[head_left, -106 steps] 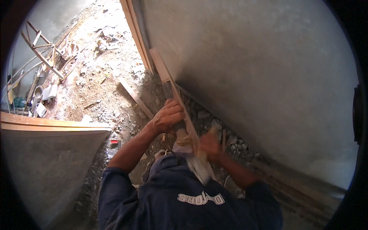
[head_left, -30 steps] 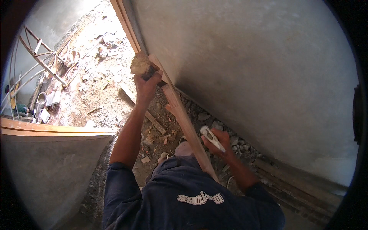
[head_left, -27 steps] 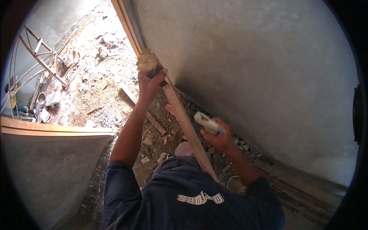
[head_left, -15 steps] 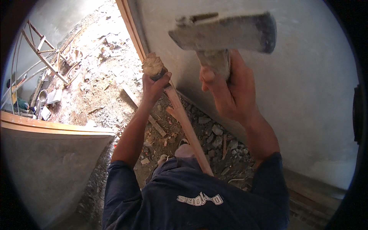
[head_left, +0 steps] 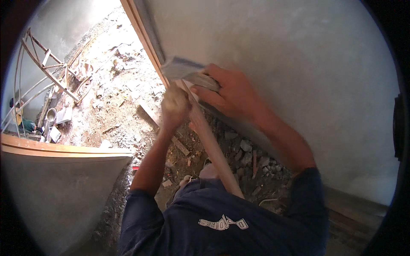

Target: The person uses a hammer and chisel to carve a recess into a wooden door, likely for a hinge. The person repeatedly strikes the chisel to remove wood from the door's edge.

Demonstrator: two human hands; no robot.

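My left hand (head_left: 175, 114) is closed round a stubby handle (head_left: 177, 97) with a frayed wooden top, chisel-like; its lower end is hidden. My right hand (head_left: 234, 91) grips the short handle of a hatchet (head_left: 183, 68), whose broad grey head is blurred. That head is just beyond my left fist, beside the door frame; whether it touches the fist's handle I cannot tell. A long pale wooden strip (head_left: 211, 138) slants from beside my left hand down to my body.
An orange-brown wooden frame post (head_left: 145, 38) edges the grey plastered wall (head_left: 299, 55). Rubble (head_left: 245, 153) and a loose board (head_left: 162, 128) lie on the ground. A low wall (head_left: 60, 187) stands at left, with a metal frame (head_left: 51, 70) beyond it.
My right hand has swung the hatchet down and left, from raised high to beside my left fist. My left hand still holds its handle, now slightly lower in the picture.
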